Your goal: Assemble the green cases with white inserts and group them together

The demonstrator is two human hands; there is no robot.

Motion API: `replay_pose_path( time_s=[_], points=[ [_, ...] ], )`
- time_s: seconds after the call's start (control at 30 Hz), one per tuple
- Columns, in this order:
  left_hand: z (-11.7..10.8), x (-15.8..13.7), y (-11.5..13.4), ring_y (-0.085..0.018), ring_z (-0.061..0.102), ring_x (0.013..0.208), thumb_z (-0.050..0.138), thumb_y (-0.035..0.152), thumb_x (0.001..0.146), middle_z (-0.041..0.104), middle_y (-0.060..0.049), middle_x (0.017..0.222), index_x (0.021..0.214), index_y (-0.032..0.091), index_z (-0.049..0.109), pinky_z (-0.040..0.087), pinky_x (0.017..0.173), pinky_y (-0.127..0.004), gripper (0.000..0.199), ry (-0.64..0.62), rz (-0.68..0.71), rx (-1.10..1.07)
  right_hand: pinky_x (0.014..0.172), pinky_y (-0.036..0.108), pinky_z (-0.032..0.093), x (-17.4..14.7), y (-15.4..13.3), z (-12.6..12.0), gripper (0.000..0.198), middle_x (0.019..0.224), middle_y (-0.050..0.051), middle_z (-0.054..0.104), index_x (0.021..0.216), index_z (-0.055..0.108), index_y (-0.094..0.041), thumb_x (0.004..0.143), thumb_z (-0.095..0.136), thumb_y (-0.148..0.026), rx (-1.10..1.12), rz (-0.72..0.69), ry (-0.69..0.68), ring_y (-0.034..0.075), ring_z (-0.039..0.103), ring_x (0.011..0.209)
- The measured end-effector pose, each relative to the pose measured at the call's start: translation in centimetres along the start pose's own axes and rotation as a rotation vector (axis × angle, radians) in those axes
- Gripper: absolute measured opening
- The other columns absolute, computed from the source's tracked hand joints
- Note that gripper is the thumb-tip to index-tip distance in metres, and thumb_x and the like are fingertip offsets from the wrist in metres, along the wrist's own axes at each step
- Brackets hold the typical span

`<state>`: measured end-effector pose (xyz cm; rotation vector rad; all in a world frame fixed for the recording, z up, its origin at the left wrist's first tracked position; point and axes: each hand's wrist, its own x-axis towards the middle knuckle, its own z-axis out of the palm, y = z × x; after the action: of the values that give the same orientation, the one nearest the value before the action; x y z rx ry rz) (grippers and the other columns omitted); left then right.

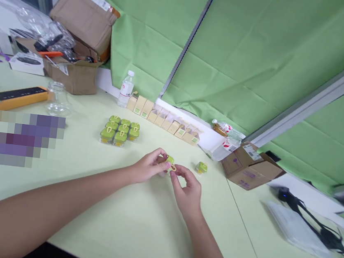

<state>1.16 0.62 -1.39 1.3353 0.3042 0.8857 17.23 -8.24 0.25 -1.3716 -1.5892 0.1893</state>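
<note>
Over the middle of the table, my left hand [150, 167] is closed around a small clear container with a green lid [170, 159]. A pale yellow loop [173, 168] sticks out from its lid side, and my right hand [188, 187] pinches it between thumb and forefinger. Fingers cover much of the container. Beyond my left hand, several matching green-lidded containers [120, 136] stand grouped in rows. One more such container [201, 168] sits alone just past my right hand.
Small tan paper boxes [161, 118] line the table's back edge beside a water bottle [126, 89]. Plastic bottles [226, 147] and a cardboard box [250, 167] stand at back right. A glass flask [57, 100] and an open carton [78, 77] are left. Black cables [307, 217] lie right.
</note>
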Motion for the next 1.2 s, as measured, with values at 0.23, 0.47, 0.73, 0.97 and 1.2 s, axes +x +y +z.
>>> replay_pose_path(
  time_s=[0.23,0.47,0.73,0.97,1.2],
  points=[
    [-0.2,0.1,0.2,-0.014,0.063,0.080,0.068,0.054,0.085,0.060,-0.002,0.087,0.086,0.017,0.051,0.048,0.071,-0.026,0.041,-0.052,-0.053,0.015,0.082,0.037,0.056,-0.1,-0.2,0.0,0.013,0.095,0.004,0.075,0.099,0.074,-0.026,0.091,0.065,-0.030,0.013,-0.016,0.028,0.021,0.070,0.087],
    [-0.4,-0.1,0.8,-0.015,0.064,0.078,0.068,0.055,0.084,0.059,-0.002,0.085,0.086,0.016,0.054,0.045,0.069,-0.025,0.042,-0.096,-0.083,0.050,0.081,0.038,0.058,-0.2,0.0,0.4,0.014,0.095,0.005,0.077,0.095,0.077,-0.026,0.089,0.068,-0.034,0.139,0.098,0.021,0.023,0.071,0.087],
    [0.1,-0.5,0.8,-0.018,0.067,0.084,0.063,0.052,0.089,0.061,-0.003,0.089,0.090,0.016,0.057,0.046,0.072,-0.027,0.036,-0.099,-0.080,0.042,0.079,0.037,0.059,-0.2,-0.2,0.6,0.014,0.089,0.004,0.078,0.091,0.078,-0.024,0.085,0.071,-0.035,0.292,0.213,0.015,0.021,0.071,0.079],
    [0.1,-0.2,0.8,-0.022,0.067,0.092,0.057,0.058,0.090,0.067,-0.008,0.098,0.094,0.017,0.061,0.049,0.074,-0.030,0.041,-0.051,-0.131,-0.106,0.080,0.043,0.061,0.0,0.4,1.0,0.021,0.093,0.007,0.078,0.095,0.078,-0.022,0.083,0.073,-0.039,0.399,0.249,0.029,0.023,0.073,0.081],
    [-0.5,0.4,0.7,-0.018,0.064,0.086,0.072,0.030,0.077,0.069,-0.005,0.091,0.089,0.016,0.069,0.050,0.076,-0.029,0.019,0.013,-0.170,-0.002,0.087,0.043,0.059,0.0,1.2,1.0,0.022,0.100,0.007,0.078,0.098,0.078,-0.023,0.082,0.075,-0.037,0.390,0.257,0.000,0.024,0.073,0.091]
  ],
)
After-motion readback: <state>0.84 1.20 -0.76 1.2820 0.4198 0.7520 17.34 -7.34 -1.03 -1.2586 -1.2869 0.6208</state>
